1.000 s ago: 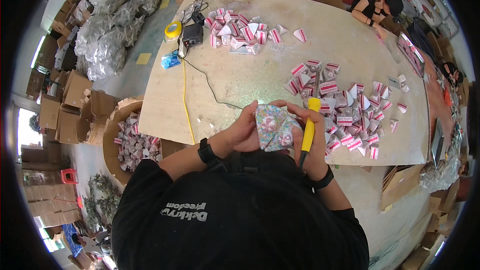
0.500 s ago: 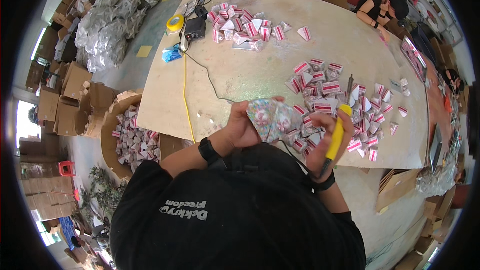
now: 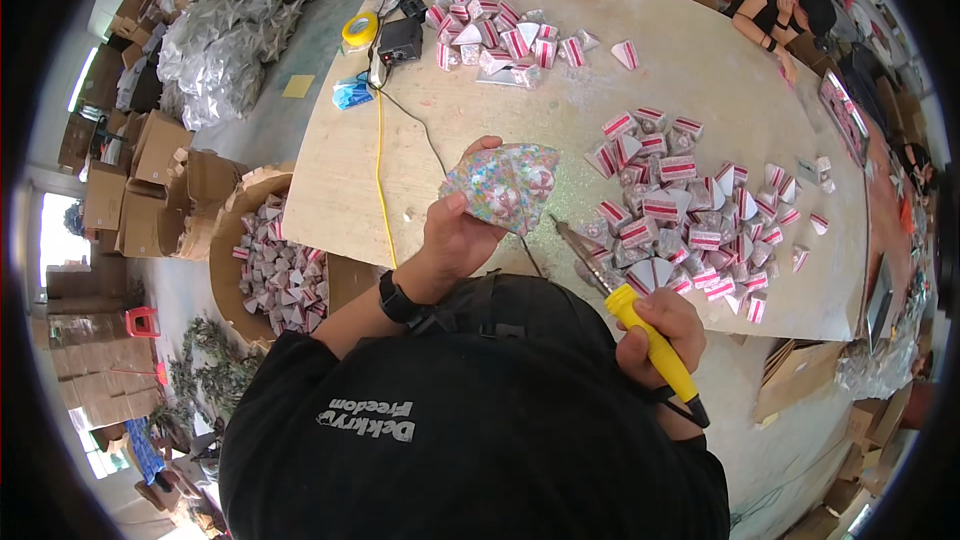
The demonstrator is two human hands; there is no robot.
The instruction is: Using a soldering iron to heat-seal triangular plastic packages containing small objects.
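My left hand (image 3: 452, 237) is closed on the lower left edge of a clear plastic piece (image 3: 505, 185) flecked with many colours, roughly wedge-shaped, held up over the table's near edge. My right hand (image 3: 665, 335) grips the yellow handle of a soldering iron (image 3: 640, 325). The iron's metal tip points up and left, toward the speckled piece but apart from it. Right of the iron's tip lies a heap of small clear packets (image 3: 680, 205) with red-and-white labels. Part of the iron's cord is hidden behind my body.
A second packet pile (image 3: 490, 35) lies at the table's (image 3: 340, 190) far side, near a black power box (image 3: 400, 40), yellow tape roll (image 3: 360, 30) and blue crumpled item (image 3: 351, 92). A yellow cable (image 3: 381, 180) crosses the left side. A carton (image 3: 225, 270) holds more packets. Another person (image 3: 775, 15) sits far right.
The iron has swung from upright to pointing up-left, its tip now close to the speckled piece. My left hand has moved the piece leftward and up. My right hand has moved lower.
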